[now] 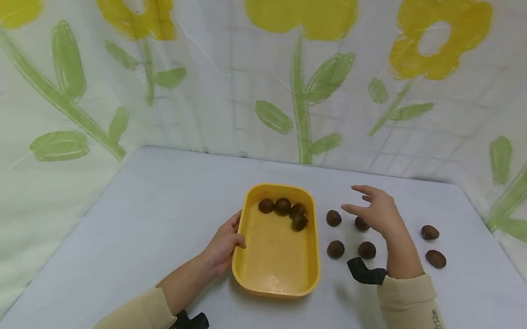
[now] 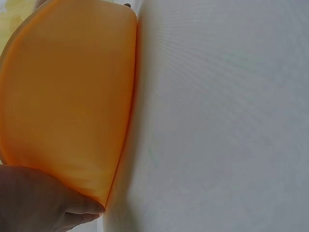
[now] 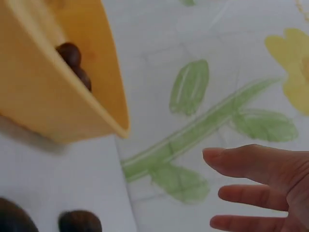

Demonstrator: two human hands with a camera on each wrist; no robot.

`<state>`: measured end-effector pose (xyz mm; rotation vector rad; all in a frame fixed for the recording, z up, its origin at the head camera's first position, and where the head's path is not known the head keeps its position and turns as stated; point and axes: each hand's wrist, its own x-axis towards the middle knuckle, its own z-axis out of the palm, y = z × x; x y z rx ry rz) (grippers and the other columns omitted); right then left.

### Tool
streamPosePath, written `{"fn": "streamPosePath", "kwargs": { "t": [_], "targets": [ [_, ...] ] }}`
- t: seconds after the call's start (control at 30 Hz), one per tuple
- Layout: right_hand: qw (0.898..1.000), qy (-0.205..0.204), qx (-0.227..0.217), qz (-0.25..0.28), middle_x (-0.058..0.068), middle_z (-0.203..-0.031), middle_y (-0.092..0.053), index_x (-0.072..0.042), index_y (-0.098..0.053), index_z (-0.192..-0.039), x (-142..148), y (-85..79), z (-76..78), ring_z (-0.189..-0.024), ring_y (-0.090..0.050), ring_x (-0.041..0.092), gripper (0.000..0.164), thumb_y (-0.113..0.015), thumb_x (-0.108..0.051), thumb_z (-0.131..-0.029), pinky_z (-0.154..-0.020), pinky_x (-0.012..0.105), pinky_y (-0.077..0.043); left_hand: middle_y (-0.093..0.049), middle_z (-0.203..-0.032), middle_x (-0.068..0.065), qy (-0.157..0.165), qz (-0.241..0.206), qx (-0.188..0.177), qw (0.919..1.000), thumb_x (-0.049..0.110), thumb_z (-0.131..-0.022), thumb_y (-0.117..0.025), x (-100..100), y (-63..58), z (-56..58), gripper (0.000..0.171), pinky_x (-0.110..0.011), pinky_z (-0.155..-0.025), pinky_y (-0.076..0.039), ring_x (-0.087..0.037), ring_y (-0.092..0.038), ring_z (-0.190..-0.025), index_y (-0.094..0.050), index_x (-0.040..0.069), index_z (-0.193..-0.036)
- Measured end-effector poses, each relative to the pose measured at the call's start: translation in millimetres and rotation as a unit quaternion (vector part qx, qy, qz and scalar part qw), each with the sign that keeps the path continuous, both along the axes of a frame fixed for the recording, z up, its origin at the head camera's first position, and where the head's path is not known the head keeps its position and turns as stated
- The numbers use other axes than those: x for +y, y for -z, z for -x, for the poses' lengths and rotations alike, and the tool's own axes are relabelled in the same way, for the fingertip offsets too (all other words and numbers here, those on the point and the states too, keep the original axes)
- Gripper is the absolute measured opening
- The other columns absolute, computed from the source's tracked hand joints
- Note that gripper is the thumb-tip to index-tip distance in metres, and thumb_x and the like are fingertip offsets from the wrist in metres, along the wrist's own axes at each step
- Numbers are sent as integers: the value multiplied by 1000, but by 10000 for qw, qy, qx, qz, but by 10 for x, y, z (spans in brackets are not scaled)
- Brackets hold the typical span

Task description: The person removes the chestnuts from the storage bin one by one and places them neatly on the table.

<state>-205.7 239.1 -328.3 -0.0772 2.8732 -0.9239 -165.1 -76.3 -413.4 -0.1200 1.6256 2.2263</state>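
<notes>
Left hand (image 1: 223, 246) pinching tray (image 1: 275, 263) rim, four chestnuts (image 1: 282, 206) inside, right hand (image 1: 377, 213) spread above tabletop (image 1: 184, 199), six more chestnuts (image 1: 335, 249) around it.

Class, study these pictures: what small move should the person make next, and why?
Probably lower the right hand and pinch the brown nut nearest the yellow tray's far right side. That hand is empty, thumb and fingers apart; the left hand grips the tray; four nuts already lie inside, while others remain on the table.
</notes>
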Motion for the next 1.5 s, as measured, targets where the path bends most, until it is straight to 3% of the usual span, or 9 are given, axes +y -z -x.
{"fn": "streamPosePath", "kwargs": {
  "t": [0.17, 0.4, 0.53, 0.8, 1.03, 1.33, 1.5],
  "targets": [
    [9983, -465, 140, 329, 22, -143, -39, -7, -46, -137, -387, -60, 121, -127, -42, 40, 61, -65, -29, -84, -95, 53, -44, -14, -156, -11, -4, -22, 52, 10000, -18, -68, -32, -21, 3, -9, 89, -45, -114, -22, -28, -21, -141, -9, 8, -150],
    [9896, -1290, -52, 638, 15, -143, -42, -9, -49, -134, -878, -63, 242, -129, -42, 36, 59, -68, -27, -82, -99, 50, -42, -13, -157, -11, 53, -108, 87, 9999, -18, -70, -31, -16, 7, -7, 88, -45, -114, -21, -29, -21, -141, -9, 8, -150],
    [9853, -1422, -420, 848, 14, -142, -44, -8, -50, -133, -1098, 6, 316, -129, -43, 36, 58, -69, -25, -81, -100, 47, -42, -12, -157, -11, 94, -189, 77, 9997, -17, -70, -31, -13, 1, -14, 87, -45, -114, -21, -29, -20, -142, -9, 9, -150],
    [9781, -1695, -877, 830, 17, -134, -51, -7, -53, -130, -1368, 328, 515, -119, -52, 31, 56, -70, -25, -80, -98, 42, -44, -13, -157, -10, 195, -314, 97, 9993, -17, -72, -30, -20, -11, -16, 86, -45, -114, -21, -29, -22, -141, -7, 10, -150],
    [9733, -1685, -1176, 1021, 21, -134, -49, -6, -46, -136, -1484, 362, 503, -120, -50, 31, 59, -67, -18, -82, -100, 43, -42, -13, -157, -9, 204, -290, 138, 9993, -17, -74, -30, -23, -21, -10, 83, -45, -114, -21, -29, -21, -142, -8, 9, -150],
    [9756, -1874, -1081, 362, 15, -129, -55, -2, -48, -133, -1688, 410, 514, -111, -54, 25, 53, -64, -12, -83, -94, 36, -46, -14, -157, -9, 99, -222, 117, 9996, -17, -73, -31, -22, -21, -15, 84, -44, -114, -21, -28, -22, -141, -10, 9, -150],
    [9721, -2103, -1037, 43, 11, -98, -61, 1, -60, -110, -1755, 469, 504, -83, -53, 21, 29, -61, -5, -82, -71, 27, -44, -11, -157, -8, 114, -249, 146, 9995, -17, -72, -31, -9, -7, -10, 85, -43, -115, -20, -27, -19, -142, -9, 8, -150]
  ]
}}
